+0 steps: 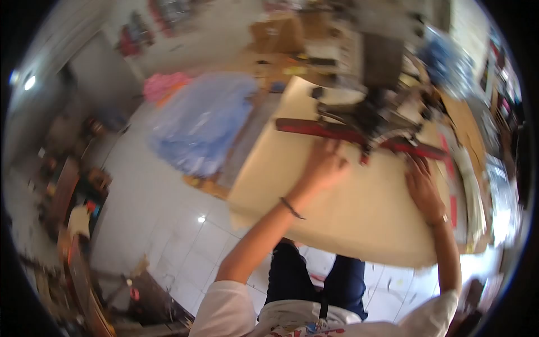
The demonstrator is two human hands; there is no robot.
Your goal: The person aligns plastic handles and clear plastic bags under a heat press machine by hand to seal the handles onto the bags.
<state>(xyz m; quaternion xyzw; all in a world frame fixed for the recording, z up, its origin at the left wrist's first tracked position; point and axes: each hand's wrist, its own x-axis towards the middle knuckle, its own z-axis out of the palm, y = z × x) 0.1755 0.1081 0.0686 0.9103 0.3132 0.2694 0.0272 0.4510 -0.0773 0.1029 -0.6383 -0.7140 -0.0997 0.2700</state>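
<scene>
A large tan sheet (337, 208) lies over the work table, its curved front edge hanging near my waist. Across its far part stands a dark machine (370, 112) with a long red bar (320, 129) low over the sheet. My left hand (328, 165) is on the sheet just in front of the bar, left of the machine's middle; its fingers are blurred and partly curled. My right hand (421, 185) rests on the sheet at the right, fingers apart and pointing forward, the tips close to the bar's right part.
Blue plastic-wrapped material (205, 123) lies left of the sheet, with a pink bundle (163, 85) behind it. Cardboard (276, 35) stands at the back. Clear plastic (446, 59) is at the back right. Wooden items (70, 191) stand on the left side.
</scene>
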